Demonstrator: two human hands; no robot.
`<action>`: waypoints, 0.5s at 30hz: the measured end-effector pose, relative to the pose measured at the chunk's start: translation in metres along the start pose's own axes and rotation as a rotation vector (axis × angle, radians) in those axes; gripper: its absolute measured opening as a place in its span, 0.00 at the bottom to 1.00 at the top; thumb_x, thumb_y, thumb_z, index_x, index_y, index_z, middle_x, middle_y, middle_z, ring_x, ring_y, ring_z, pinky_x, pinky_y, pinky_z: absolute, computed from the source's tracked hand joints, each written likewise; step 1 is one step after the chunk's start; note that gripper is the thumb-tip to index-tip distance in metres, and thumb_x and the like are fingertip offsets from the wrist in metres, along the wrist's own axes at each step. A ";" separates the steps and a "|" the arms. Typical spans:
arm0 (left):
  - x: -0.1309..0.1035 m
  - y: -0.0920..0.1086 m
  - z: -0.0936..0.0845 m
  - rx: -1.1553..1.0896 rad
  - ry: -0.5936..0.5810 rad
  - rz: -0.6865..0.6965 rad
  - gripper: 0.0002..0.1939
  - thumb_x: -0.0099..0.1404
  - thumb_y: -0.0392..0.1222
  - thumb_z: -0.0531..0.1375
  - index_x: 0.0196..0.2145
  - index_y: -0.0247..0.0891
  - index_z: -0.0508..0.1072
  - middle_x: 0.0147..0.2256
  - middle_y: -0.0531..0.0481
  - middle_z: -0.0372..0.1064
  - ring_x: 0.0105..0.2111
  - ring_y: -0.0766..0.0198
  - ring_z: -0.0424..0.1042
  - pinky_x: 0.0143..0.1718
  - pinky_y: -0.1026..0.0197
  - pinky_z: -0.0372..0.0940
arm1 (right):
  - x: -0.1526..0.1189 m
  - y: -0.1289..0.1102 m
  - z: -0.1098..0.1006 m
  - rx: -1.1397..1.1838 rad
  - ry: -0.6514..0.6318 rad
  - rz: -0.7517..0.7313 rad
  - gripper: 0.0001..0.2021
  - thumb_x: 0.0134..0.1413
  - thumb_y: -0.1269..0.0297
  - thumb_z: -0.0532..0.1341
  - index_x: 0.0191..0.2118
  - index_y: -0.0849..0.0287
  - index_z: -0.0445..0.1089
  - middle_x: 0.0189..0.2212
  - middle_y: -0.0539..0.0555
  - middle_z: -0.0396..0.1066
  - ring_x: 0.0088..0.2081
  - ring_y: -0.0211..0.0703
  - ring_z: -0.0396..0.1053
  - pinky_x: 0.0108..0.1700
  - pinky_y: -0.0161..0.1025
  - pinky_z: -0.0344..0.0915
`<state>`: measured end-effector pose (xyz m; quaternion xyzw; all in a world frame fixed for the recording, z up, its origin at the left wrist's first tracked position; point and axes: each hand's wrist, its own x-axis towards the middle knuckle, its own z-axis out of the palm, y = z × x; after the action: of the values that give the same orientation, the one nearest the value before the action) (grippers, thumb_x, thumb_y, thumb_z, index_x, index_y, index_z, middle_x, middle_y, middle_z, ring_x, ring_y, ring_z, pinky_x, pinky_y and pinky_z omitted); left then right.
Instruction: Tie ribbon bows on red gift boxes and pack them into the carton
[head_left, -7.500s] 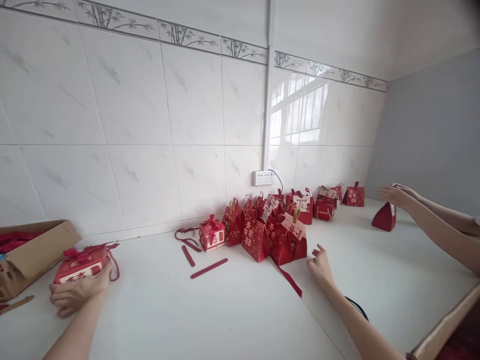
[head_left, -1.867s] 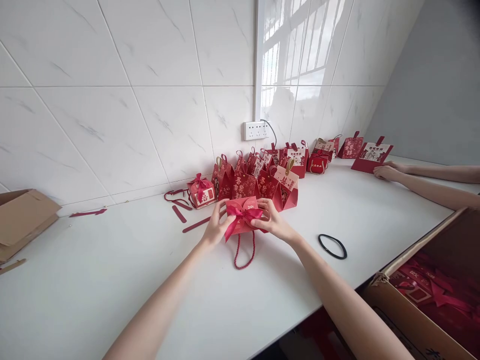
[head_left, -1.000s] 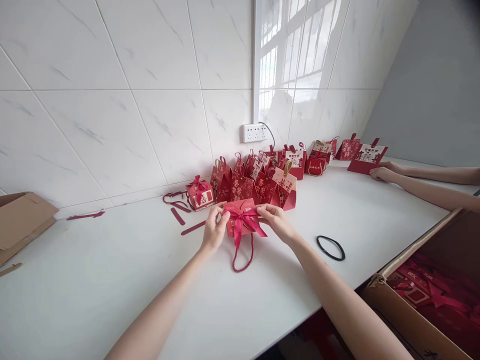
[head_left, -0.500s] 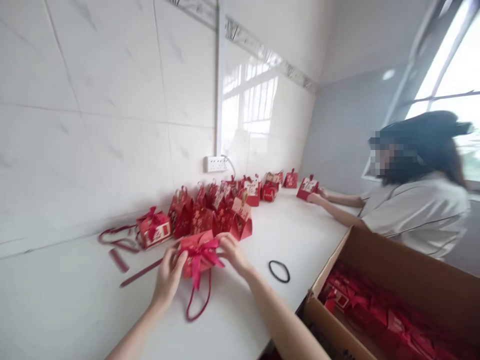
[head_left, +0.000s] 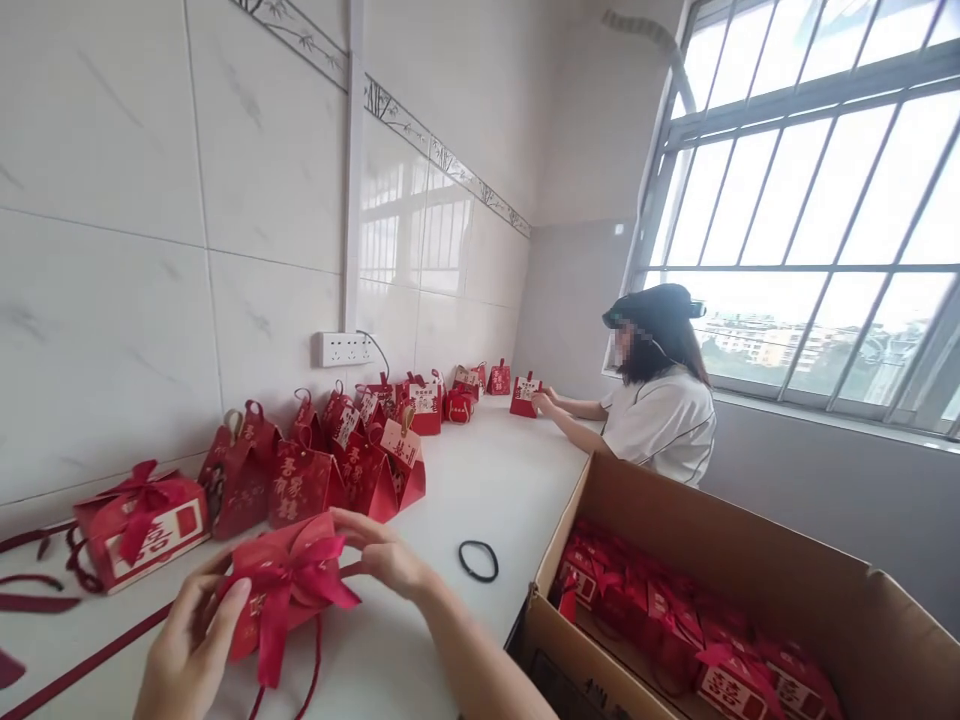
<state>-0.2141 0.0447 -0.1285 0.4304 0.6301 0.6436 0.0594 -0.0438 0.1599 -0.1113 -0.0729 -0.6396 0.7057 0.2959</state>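
Note:
Both my hands hold a small red gift bag (head_left: pixel 262 600) with a pink-red ribbon bow and a cord handle that hangs down, just above the white counter (head_left: pixel 495 490). My left hand (head_left: pixel 191 650) grips its left side. My right hand (head_left: pixel 386 560) pinches its right edge by the bow. Behind the bag stands a cluster of red gift boxes (head_left: pixel 322 465) along the tiled wall, and a square red box with a bow (head_left: pixel 142 520) sits at the left.
An open cardboard box (head_left: pixel 750 560) full of red gift bags stands at my right. A black hair tie (head_left: pixel 478 560) lies on the counter. Another person (head_left: pixel 660 400) works on a red box (head_left: pixel 525 395) at the far end, under a barred window. Loose red strips lie at left.
My view has swung right, showing the window, the other person and the open carton. Both hands still hold the ribboned bag, now lower left in view.

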 end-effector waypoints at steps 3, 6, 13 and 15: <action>-0.006 0.016 0.003 -0.032 -0.040 -0.002 0.17 0.52 0.60 0.56 0.27 0.44 0.64 0.33 0.54 0.71 0.34 0.55 0.72 0.32 0.56 0.69 | -0.018 -0.007 -0.007 -0.217 -0.094 -0.002 0.43 0.33 0.75 0.59 0.61 0.44 0.52 0.63 0.53 0.51 0.62 0.53 0.51 0.42 0.41 0.64; -0.011 0.022 0.007 -0.059 -0.093 0.038 0.17 0.53 0.58 0.57 0.27 0.41 0.64 0.43 0.50 0.70 0.38 0.56 0.71 0.36 0.59 0.68 | -0.035 -0.012 -0.007 -0.499 -0.121 -0.032 0.50 0.36 0.74 0.61 0.64 0.39 0.38 0.65 0.54 0.41 0.62 0.53 0.51 0.45 0.44 0.65; -0.023 0.029 0.015 -0.194 -0.217 0.106 0.13 0.57 0.52 0.57 0.27 0.40 0.62 0.51 0.45 0.64 0.44 0.58 0.67 0.46 0.57 0.63 | -0.055 -0.023 0.000 -0.703 -0.008 -0.055 0.53 0.38 0.68 0.67 0.66 0.45 0.33 0.64 0.61 0.43 0.59 0.56 0.55 0.49 0.51 0.64; -0.026 0.030 0.017 -0.216 -0.266 0.104 0.15 0.56 0.55 0.56 0.30 0.40 0.62 0.52 0.44 0.62 0.47 0.57 0.67 0.49 0.55 0.63 | -0.060 -0.024 0.000 -0.696 -0.001 -0.067 0.52 0.39 0.68 0.68 0.65 0.46 0.35 0.62 0.61 0.48 0.57 0.56 0.57 0.50 0.52 0.63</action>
<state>-0.1733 0.0362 -0.1179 0.5351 0.5208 0.6469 0.1547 0.0129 0.1299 -0.1053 -0.1479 -0.8441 0.4355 0.2757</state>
